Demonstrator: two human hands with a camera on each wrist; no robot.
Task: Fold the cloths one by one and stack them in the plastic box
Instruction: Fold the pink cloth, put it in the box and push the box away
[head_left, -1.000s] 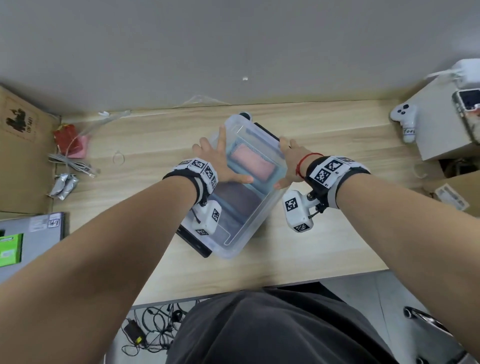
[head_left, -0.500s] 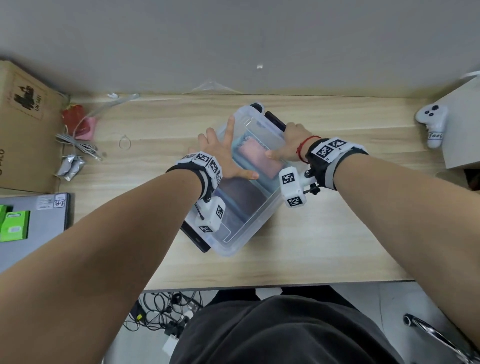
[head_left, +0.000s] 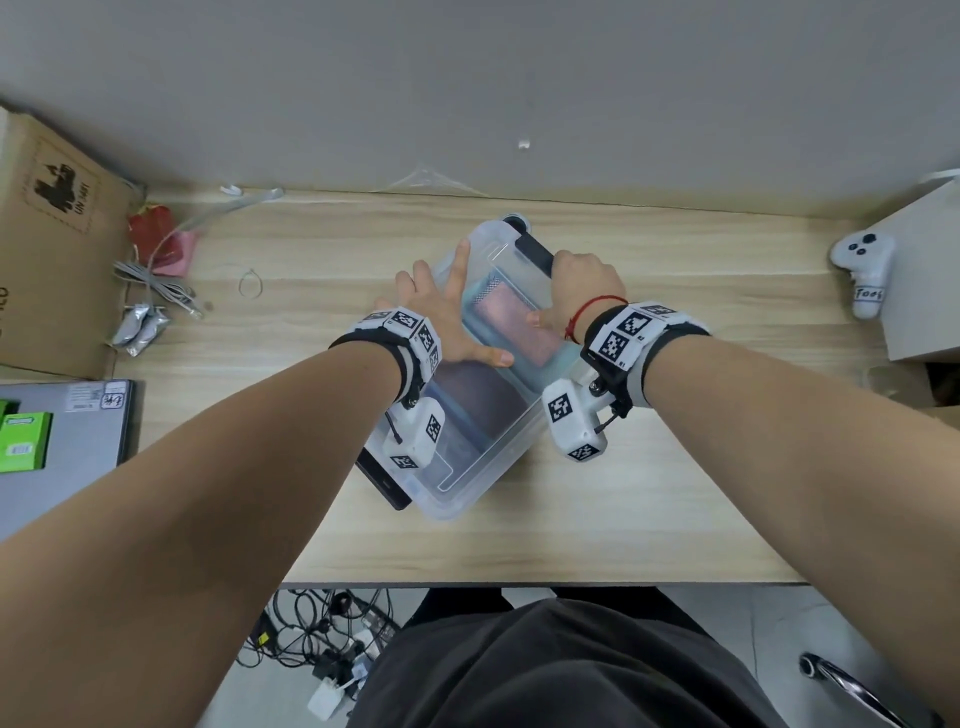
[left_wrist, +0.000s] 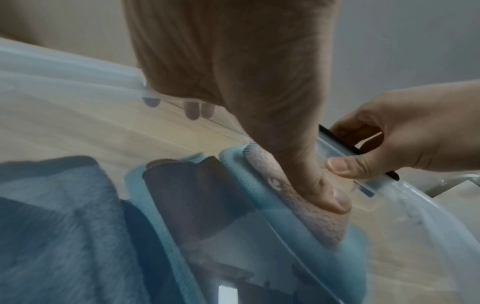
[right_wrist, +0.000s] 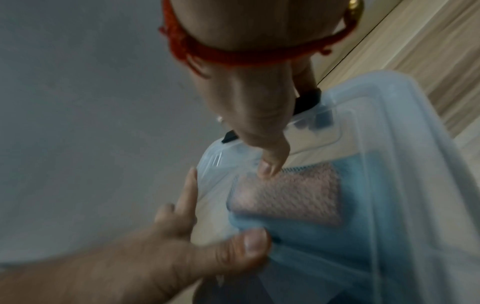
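My left hand (head_left: 441, 317) lies flat with fingers spread on the clear lid (head_left: 498, 364) of the plastic box (head_left: 467, 493), which sits mid-surface (head_left: 675, 467). My right hand (head_left: 582, 291) curls around the black latch (head_left: 535, 252) at the box's far side, thumb on the lid. Folded cloths (head_left: 514, 322) lie stacked inside, pink over blue

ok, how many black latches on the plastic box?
2. One black latch at the plastic box's far-right edge, gripped by the right hand; the other at its near-left edge. More may be hidden.
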